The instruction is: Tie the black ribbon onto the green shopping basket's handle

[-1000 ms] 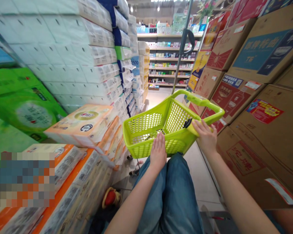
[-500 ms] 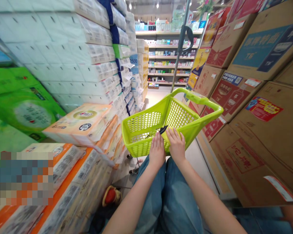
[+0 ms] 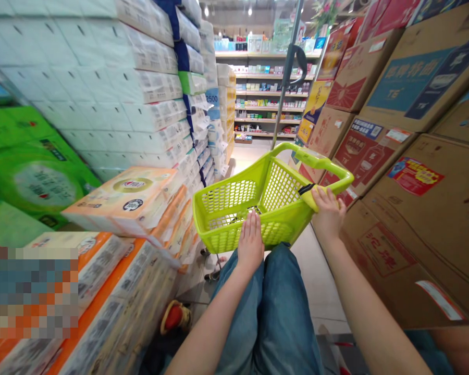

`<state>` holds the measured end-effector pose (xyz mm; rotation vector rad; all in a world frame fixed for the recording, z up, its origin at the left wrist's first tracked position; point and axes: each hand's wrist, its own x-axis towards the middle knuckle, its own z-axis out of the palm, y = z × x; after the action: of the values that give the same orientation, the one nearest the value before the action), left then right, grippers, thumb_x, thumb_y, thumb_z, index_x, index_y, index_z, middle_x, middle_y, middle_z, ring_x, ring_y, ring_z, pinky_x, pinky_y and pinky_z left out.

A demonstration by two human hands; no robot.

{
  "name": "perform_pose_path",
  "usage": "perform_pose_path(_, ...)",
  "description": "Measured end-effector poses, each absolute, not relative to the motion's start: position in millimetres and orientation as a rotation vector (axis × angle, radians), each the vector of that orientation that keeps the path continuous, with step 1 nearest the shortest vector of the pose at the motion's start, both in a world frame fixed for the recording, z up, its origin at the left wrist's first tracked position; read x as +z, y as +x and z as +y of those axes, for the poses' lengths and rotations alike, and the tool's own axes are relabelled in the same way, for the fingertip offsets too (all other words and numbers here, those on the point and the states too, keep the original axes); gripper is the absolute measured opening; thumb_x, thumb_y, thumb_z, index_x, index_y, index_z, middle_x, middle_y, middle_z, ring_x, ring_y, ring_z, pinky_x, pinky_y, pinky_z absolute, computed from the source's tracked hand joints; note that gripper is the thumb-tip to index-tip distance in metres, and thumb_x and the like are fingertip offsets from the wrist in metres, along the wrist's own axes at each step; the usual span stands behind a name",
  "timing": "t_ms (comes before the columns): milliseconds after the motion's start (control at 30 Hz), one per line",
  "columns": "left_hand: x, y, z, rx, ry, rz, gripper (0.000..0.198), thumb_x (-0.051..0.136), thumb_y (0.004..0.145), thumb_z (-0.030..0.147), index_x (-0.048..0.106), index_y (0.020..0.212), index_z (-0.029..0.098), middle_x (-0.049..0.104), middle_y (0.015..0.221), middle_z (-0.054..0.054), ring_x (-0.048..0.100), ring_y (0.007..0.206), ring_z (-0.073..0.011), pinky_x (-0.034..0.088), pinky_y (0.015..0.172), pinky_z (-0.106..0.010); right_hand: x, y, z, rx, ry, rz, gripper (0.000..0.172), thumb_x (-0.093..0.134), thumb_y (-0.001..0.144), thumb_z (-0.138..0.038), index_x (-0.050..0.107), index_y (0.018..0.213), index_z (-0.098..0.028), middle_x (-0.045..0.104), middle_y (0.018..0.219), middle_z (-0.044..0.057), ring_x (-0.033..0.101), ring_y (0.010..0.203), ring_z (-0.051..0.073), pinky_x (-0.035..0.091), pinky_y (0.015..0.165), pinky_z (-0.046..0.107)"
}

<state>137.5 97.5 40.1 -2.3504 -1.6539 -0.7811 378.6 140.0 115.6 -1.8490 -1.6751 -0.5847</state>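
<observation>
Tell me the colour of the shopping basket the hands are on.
The shopping basket is bright lime green with a mesh-patterned wall, shown best in the head view.

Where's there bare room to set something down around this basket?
Bare floor tile runs between the green basket and the cardboard cartons, and more shows ahead toward the shelves. It's crowded on the left, where tissue packs stand close beside the basket, near the left hand.

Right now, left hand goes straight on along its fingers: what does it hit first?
The far mesh wall of the lime-green shopping basket, across its inside, from the left hand; depth is unclear, so the basket floor could come first.
</observation>
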Motion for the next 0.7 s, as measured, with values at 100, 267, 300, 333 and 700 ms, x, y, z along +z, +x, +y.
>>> perform_pose_path(100, 40.3, 137.1, 97.3, -0.777, -2.347, -1.647, 0.087, 0.049, 0.080, 0.010, 0.010, 0.157, 0.004, 0.019, 0.165, -0.018, 0.011, 0.154, -0.0264, 0.022, 0.125, -0.044, 97.9, 323.5, 126.6, -0.515, -1.826, -1.824, 0.070, 0.046, 0.078, -0.001, 0.051, 0.141, -0.029, 0.052, 0.150, 0.000, 0.037, 0.145, 0.021, 0.024, 0.115, 0.048)
perform_pose_path(267, 42.8, 133.4, 95.5, -0.727, -2.373, -1.618, 0.080, 0.048, 0.081, 0.011, 0.018, 0.155, 0.002, 0.023, 0.164, -0.020, 0.013, 0.154, -0.0274, 0.024, 0.124, -0.045, 82.0, 266.3, 106.6, -0.402, -1.649, -2.085, 0.076, 0.044, 0.076, 0.001, 0.048, 0.145, -0.030, 0.049, 0.153, 0.000, 0.039, 0.144, 0.020, 0.026, 0.115, 0.045)
perform_pose_path(300, 43.0, 132.7, 95.3, -0.729, -2.380, -1.611, 0.081, 0.049, 0.081, 0.011, 0.018, 0.155, 0.001, 0.023, 0.164, -0.021, 0.012, 0.154, -0.0272, 0.025, 0.124, -0.045, 83.7, 269.8, 106.5, -0.407, -1.631, -2.112, 0.077, 0.044, 0.076, 0.001, 0.048, 0.145, -0.031, 0.050, 0.152, -0.001, 0.039, 0.144, 0.021, 0.025, 0.115, 0.045)
perform_pose_path(333, 43.1, 132.2, 95.2, -0.735, -2.385, -1.609, 0.082, 0.049, 0.080, 0.010, 0.016, 0.155, 0.002, 0.021, 0.164, -0.020, 0.012, 0.154, -0.0267, 0.025, 0.124, -0.046, 86.9, 278.5, 108.2, -0.419, -1.625, -2.128, 0.077, 0.045, 0.075, 0.002, 0.049, 0.144, -0.032, 0.051, 0.151, -0.001, 0.040, 0.143, 0.021, 0.024, 0.115, 0.046)
perform_pose_path(700, 44.2, 134.7, 95.8, -0.776, -2.375, -1.654, 0.089, 0.050, 0.077, 0.010, 0.012, 0.157, 0.005, 0.018, 0.166, -0.017, 0.012, 0.154, -0.0256, 0.022, 0.125, -0.043, 118.8, 357.8, 138.4, -0.482, -1.851, -1.731, 0.060, 0.045, 0.081, -0.003, 0.057, 0.135, -0.028, 0.058, 0.145, 0.003, 0.038, 0.144, 0.024, 0.022, 0.114, 0.053)
